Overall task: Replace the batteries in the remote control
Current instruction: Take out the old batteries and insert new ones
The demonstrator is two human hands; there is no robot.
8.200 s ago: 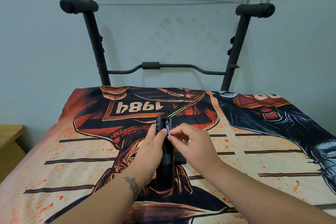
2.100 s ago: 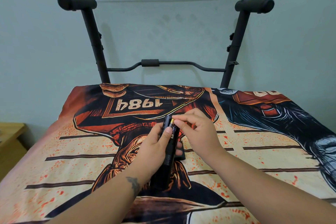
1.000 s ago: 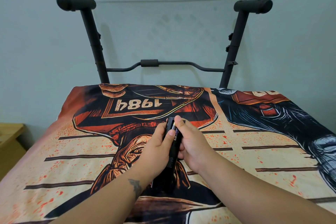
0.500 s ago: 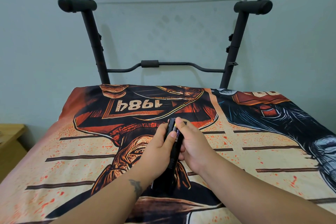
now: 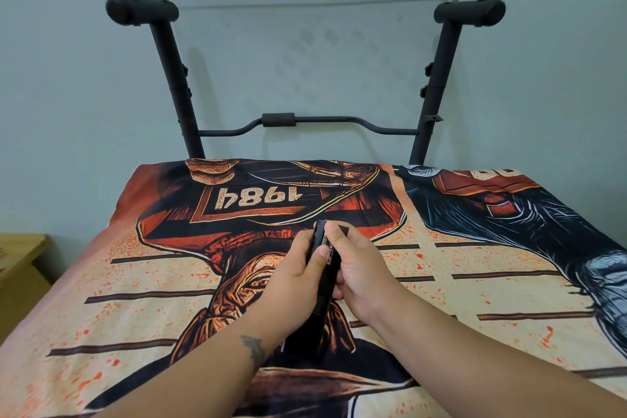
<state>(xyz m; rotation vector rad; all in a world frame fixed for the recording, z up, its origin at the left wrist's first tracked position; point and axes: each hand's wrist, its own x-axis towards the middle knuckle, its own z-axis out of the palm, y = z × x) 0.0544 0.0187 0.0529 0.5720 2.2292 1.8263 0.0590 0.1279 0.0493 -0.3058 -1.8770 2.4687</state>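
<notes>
Left hand (image 5: 298,273) and right hand (image 5: 356,268): both gripped the black remote control (image 5: 322,285) above the printed blanket (image 5: 135,282); right fingers, earlier pinching a battery, now pressed flat. Battery likely seated.

Both hands are covering most of the remote control (image 5: 322,285); the left hand (image 5: 295,276) and right hand (image 5: 359,268) are hiding its sides, and the battery bay under the thumbs is too small to read. Far left of the grip, the frame edge is cutting off a wooden cabinet (image 5: 20,268).
</notes>
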